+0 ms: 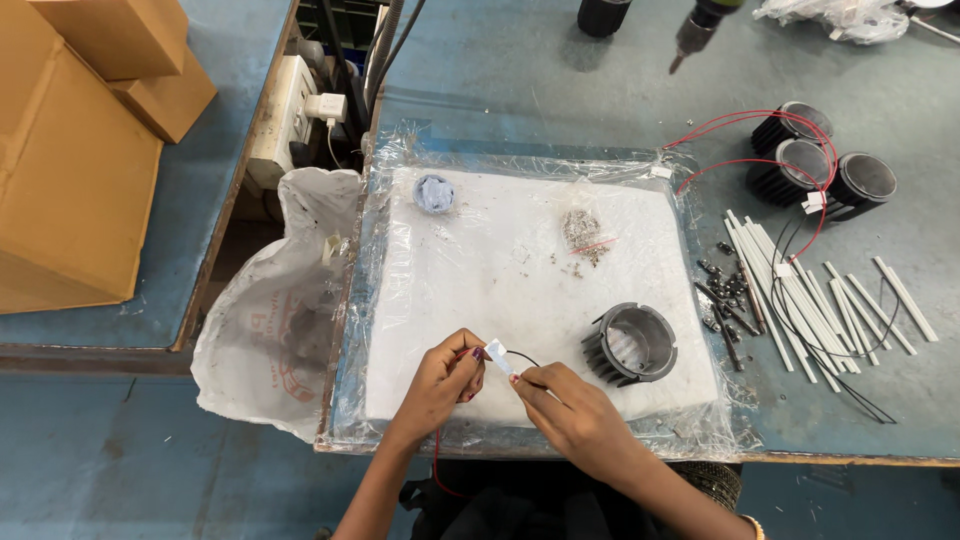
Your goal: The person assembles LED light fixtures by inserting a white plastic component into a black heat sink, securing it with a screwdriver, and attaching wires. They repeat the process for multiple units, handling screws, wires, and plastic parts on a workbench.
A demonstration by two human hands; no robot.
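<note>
Both hands meet over the near edge of a white foam pad wrapped in clear plastic. My left hand pinches a red wire and the end of a small white sleeve. My right hand pinches the other end of the sleeve along with a black wire that arcs toward a black finned round housing standing on the pad to the right. The red wire hangs off the table edge below my left wrist.
To the right lie several white tubes, small dark screws and three more black housings with red and black wires. A white plastic bag hangs at the left. Cardboard boxes stand far left. A driver tip hangs above.
</note>
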